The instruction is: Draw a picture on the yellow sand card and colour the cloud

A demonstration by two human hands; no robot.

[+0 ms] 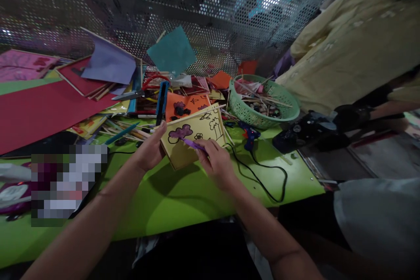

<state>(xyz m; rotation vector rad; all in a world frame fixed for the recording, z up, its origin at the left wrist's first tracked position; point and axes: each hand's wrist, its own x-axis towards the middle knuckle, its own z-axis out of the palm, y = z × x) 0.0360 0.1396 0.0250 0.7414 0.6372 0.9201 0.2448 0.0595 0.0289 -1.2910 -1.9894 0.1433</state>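
My left hand point(151, 151) grips the left edge of a yellow card point(183, 157) edged with thin wooden sticks, holding it tilted above the green table. Black line drawings of a cloud, a flower, a tree and a bird cover the card, and part of the cloud is coloured purple. In my right hand point(215, 162) is a purple marker point(195, 144), its tip close to the purple cloud. Behind the card stands an orange sheet point(187, 101) with similar drawings.
A green basket point(262, 118) of sticks stands at back right. Before it lie a blue glue gun point(248, 134) and its black cord point(278, 197). Scissors point(131, 94), coloured paper and loose sticks crowd the back left. Other people stand at the right, one in a yellow top point(354, 39).
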